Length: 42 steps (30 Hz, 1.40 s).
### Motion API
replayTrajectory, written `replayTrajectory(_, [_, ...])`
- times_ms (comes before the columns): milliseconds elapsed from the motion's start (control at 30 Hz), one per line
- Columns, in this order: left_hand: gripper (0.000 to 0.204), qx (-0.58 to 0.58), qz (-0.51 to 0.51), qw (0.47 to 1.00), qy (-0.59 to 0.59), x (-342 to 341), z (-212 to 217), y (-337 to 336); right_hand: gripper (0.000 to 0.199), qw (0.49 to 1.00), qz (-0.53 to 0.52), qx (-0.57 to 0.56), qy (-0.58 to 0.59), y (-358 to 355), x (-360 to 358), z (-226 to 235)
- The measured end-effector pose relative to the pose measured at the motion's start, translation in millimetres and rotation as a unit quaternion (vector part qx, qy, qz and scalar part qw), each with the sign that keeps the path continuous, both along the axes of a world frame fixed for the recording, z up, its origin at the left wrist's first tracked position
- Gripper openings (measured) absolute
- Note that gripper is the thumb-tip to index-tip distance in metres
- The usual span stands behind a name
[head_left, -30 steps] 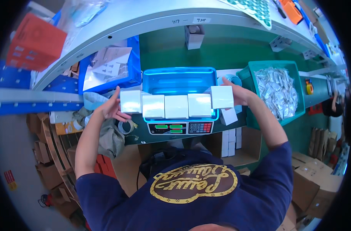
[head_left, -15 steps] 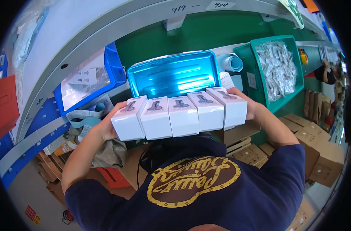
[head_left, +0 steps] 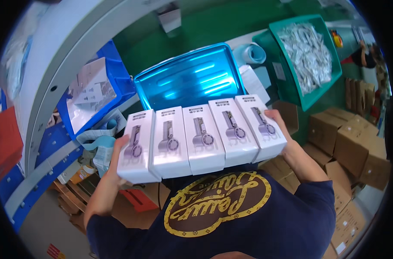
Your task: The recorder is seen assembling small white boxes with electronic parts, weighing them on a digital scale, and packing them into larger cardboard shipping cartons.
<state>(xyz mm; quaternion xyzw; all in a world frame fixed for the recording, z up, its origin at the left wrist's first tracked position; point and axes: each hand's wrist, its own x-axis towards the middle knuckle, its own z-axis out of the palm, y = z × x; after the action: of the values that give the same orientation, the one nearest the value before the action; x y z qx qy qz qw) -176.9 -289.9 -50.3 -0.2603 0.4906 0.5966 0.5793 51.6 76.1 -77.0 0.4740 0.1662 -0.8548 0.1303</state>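
Note:
Several white cartons (head_left: 206, 144) stand side by side in a row between my two hands, their printed faces tilted up. Each face carries a picture of a grey device with a round head and a handle. My left hand (head_left: 118, 160) presses against the left end of the row, its thumb along the outer carton's side. At the right end, my right hand (head_left: 279, 129) grips the outermost carton; most of its fingers are hidden behind it. Just beyond the cartons lies a shiny blue metal tray (head_left: 190, 77), its near edge covered by them.
A green bin (head_left: 334, 64) of clear-wrapped parts stands at the far right, beside a light-blue roll (head_left: 253, 54). To the left sits a blue bin (head_left: 125, 82) with printed sheets. Brown cardboard boxes (head_left: 356, 138) are stacked at right. A grey frame (head_left: 54, 77) curves along the left.
The row of cartons has tipped so their printed faces show more fully, and it has come lower, nearer my body. Both hands moved with it. The view has shifted and tilted slightly.

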Motion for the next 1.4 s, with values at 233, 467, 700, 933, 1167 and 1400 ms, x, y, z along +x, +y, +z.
replayTrajectory(233, [0.072,0.133,-0.045,0.968,0.206,57,12,78,0.067,0.957,-0.243,0.099,0.121,18,157,0])
replayTrajectory(467, [0.062,0.132,-0.267,0.949,0.104,209,-74,233,0.066,0.895,-0.42,0.15,-0.007,20,387,-66])
replayTrajectory(700, [0.061,0.109,-0.292,0.95,-0.015,338,-226,372,0.063,0.898,-0.43,0.092,-0.011,131,513,-214])
replayTrajectory(933, [0.055,0.112,-0.241,0.963,-0.035,307,-410,505,0.065,0.881,-0.452,0.131,-0.051,186,482,-366])
replayTrajectory(1167, [0.06,0.043,-0.268,0.957,-0.099,285,-531,539,0.063,0.847,-0.486,0.19,-0.098,198,449,-418])
replayTrajectory(1400, [0.059,0.016,-0.328,0.941,-0.081,318,-622,602,0.061,0.862,-0.492,0.01,-0.122,229,485,-516])
